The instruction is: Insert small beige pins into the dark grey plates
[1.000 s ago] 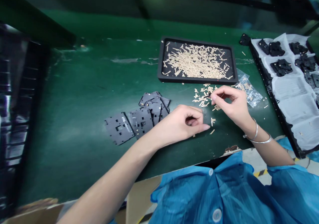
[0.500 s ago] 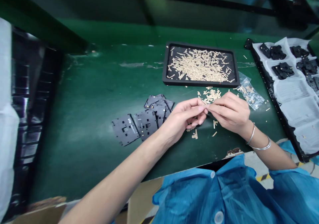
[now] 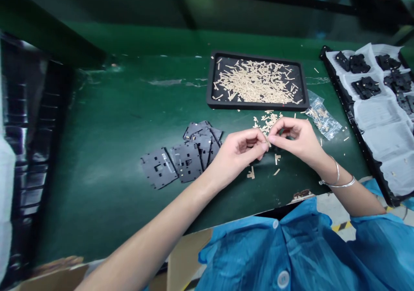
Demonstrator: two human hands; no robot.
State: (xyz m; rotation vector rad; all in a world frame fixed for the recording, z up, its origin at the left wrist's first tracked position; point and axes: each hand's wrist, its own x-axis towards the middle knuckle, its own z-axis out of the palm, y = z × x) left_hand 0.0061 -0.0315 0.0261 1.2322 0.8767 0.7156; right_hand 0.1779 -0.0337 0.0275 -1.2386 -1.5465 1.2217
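Observation:
My left hand [image 3: 241,153] and my right hand [image 3: 296,140] meet fingertip to fingertip just above the green table [image 3: 123,122]. Both are pinched closed on a tiny tan strip [image 3: 268,142] held between them; the strip barely shows. A loose scatter of tan strips [image 3: 268,120] lies on the table right behind my fingers, and a few more strips [image 3: 250,174] lie below them. To the left of my left hand lies a fanned pile of flat dark grey plates [image 3: 186,155] with cut-outs.
A black tray [image 3: 209,79] heaped with tan strips stands at the back. A clear plastic bag [image 3: 321,116] lies to its right. At the far right a black tray [image 3: 357,129] lined with white paper holds small black parts. Dark stacked trays [image 3: 29,153] line the left edge.
My right hand came back from the loose strips to meet my left hand, which rose off the table. Both now pinch together at one spot.

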